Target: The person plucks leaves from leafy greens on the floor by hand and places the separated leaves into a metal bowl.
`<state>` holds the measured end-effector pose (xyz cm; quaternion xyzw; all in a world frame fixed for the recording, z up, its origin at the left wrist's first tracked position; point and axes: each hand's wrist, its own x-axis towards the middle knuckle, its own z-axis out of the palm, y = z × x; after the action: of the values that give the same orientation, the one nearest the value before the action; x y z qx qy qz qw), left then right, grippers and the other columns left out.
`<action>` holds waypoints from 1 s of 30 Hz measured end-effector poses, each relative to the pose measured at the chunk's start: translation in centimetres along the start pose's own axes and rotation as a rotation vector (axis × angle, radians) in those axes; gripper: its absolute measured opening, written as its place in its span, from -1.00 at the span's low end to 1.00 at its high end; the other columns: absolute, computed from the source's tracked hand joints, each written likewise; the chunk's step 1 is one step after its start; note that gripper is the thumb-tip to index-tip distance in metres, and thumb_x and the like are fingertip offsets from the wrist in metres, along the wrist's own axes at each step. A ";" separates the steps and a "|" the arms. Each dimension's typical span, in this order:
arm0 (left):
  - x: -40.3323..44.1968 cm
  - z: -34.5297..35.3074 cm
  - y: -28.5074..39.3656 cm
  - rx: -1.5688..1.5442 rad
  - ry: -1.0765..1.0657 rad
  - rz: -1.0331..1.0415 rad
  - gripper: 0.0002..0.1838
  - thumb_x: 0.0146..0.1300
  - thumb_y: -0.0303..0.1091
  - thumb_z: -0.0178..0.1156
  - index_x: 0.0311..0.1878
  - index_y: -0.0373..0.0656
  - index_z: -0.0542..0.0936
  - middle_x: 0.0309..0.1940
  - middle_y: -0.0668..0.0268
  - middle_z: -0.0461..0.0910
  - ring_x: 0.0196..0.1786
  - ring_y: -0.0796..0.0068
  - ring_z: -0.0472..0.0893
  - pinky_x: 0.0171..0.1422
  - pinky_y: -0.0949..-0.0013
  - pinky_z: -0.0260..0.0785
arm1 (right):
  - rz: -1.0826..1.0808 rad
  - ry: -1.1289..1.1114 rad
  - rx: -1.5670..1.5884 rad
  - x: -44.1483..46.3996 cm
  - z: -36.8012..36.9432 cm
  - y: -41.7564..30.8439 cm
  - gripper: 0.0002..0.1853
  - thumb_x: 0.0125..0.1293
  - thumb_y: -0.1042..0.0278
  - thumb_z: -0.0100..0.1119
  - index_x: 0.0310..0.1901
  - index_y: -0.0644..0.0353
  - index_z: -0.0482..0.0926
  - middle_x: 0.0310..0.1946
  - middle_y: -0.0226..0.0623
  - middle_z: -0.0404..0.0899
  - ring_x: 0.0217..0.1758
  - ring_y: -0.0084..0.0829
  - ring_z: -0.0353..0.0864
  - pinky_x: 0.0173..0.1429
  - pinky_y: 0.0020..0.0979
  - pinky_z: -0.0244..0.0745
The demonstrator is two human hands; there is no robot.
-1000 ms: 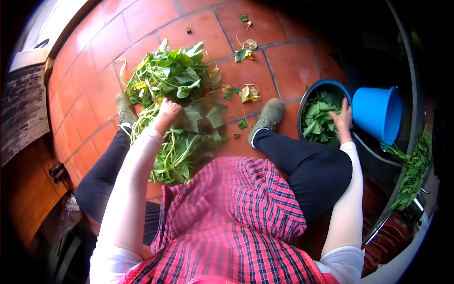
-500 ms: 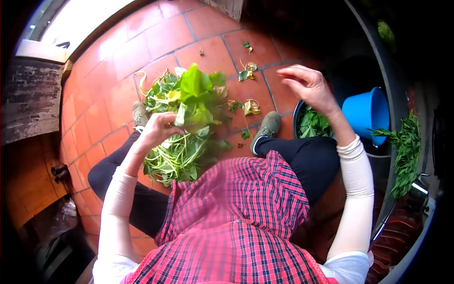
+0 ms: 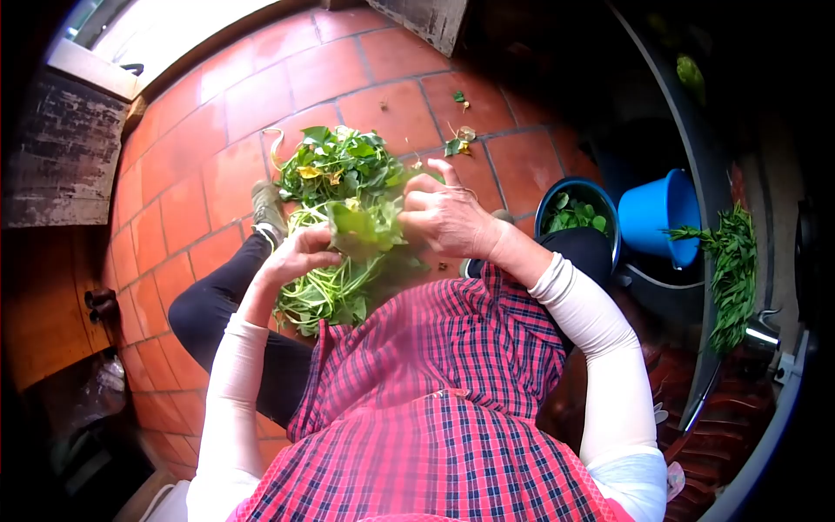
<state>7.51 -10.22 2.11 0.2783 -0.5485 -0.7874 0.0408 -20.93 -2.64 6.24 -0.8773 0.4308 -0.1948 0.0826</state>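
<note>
Left hand: my left hand (image 3: 300, 252) is raised over the heap, thumb and fingers drawn nearly together, with a leaf's edge between them as far as I can see.
Right hand: my right hand (image 3: 452, 217) is just beside the leaf, index finger sticking out and the others curled in; blur hides whether they grip anything, so I cannot tell.
Loose leaf: the broad green leaf (image 3: 361, 230) is between my two hands, above the pile, smeared by motion.
Pile of greens: the pile (image 3: 344, 157) lies on the tiled floor (image 3: 196, 200) between my legs, leaves mostly at the far end, a few yellow ones among them, and pale stems (image 3: 317, 291) tangled nearer me.
Just changed: a second ago my right hand was down in the basin and my left was in the pile; half a second later the right was up in the air, and now it has come across to meet the left.
What that means: both hands are at one leaf, so I judge the work is at the sorting or trimming of a single piece, away from the basin.
Basin: the basin (image 3: 617, 235) stands to my right, partly hidden by my knee, with green leaves (image 3: 574, 213) inside.
Bucket: the blue bucket (image 3: 648, 213) is just beyond the basin, tipped over toward the right.
Scraps: a small wilted bit (image 3: 461, 139) lies on the tiles past the pile, well apart from it.
</note>
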 end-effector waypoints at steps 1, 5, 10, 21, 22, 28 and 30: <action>0.0 -0.5 -0.6 -0.040 0.011 -0.010 -0.62 0.13 -0.51 0.20 0.06 -0.26 0.50 -0.05 0.36 0.55 0.01 0.60 0.47 0.14 0.49 0.28 | 0.058 0.005 -0.006 0.0 0.5 0.0 -0.85 -0.05 0.44 0.06 -0.37 0.10 0.50 -0.40 -0.40 0.45 -0.06 -0.37 0.45 0.24 -0.08 0.05; -0.1 -0.9 -2.0 -0.128 0.084 0.065 -0.61 0.14 -0.39 0.22 0.05 -0.29 0.50 -0.13 0.29 0.58 -0.18 0.58 0.52 0.00 0.48 0.34 | 0.370 0.113 0.110 0.6 3.1 0.5 -0.95 0.00 0.43 0.02 -0.46 0.14 0.45 -0.52 -0.32 0.42 -0.34 -0.30 0.47 -0.14 -0.27 0.33; 1.2 0.6 -2.0 -0.375 0.106 0.067 -0.70 0.14 -0.48 0.18 -0.04 -0.29 0.46 -0.30 0.19 0.58 -0.34 0.52 0.55 -0.19 0.47 0.42 | 0.843 0.509 0.365 -1.7 8.8 9.7 -0.89 0.14 0.43 -0.06 -0.46 0.20 0.47 -0.53 -0.39 0.45 -0.47 -0.48 0.41 -0.38 -0.42 0.33; 2.7 0.1 -3.5 -0.472 0.204 -0.045 -0.86 0.14 -0.44 0.21 -0.25 -0.27 0.52 -0.23 0.19 0.55 -0.24 0.46 0.53 -0.07 0.43 0.38 | 0.601 0.439 1.134 2.9 -1.1 0.3 -0.88 0.18 0.53 0.18 -0.23 0.26 0.57 -0.50 -0.57 0.46 -0.51 -0.81 0.34 -0.46 -0.71 0.25; 2.7 0.2 -3.3 -0.479 0.203 -0.047 -0.86 0.14 -0.44 0.20 -0.25 -0.27 0.53 -0.23 0.19 0.55 -0.23 0.46 0.53 -0.05 0.42 0.38 | 0.603 0.368 1.113 2.8 -1.3 0.3 -0.90 0.18 0.53 0.17 -0.25 0.25 0.59 -0.51 -0.57 0.46 -0.52 -0.81 0.33 -0.46 -0.71 0.25; 3.2 0.2 -3.7 -0.502 0.217 0.022 -0.88 0.15 -0.45 0.19 -0.24 -0.26 0.55 -0.24 0.27 0.56 -0.18 0.47 0.54 0.03 0.38 0.37 | 0.515 0.296 0.858 2.6 -0.2 0.2 -0.95 0.12 0.56 0.18 -0.36 0.30 0.59 -0.57 -0.51 0.48 -0.51 -0.76 0.37 -0.44 -0.63 0.28; 3.2 0.1 -4.1 -0.379 0.247 0.044 -0.88 0.17 -0.46 0.17 -0.23 -0.28 0.55 -0.25 0.30 0.56 -0.14 0.44 0.55 0.03 0.39 0.39 | 0.455 0.297 0.772 2.3 0.5 0.3 -0.94 0.10 0.56 0.19 -0.36 0.30 0.59 -0.55 -0.44 0.51 -0.50 -0.74 0.38 -0.43 -0.61 0.29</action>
<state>5.79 -9.70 -2.76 0.3481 -0.3873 -0.8353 0.1763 -19.64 -4.68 6.29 -0.6286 0.5153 -0.4409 0.3807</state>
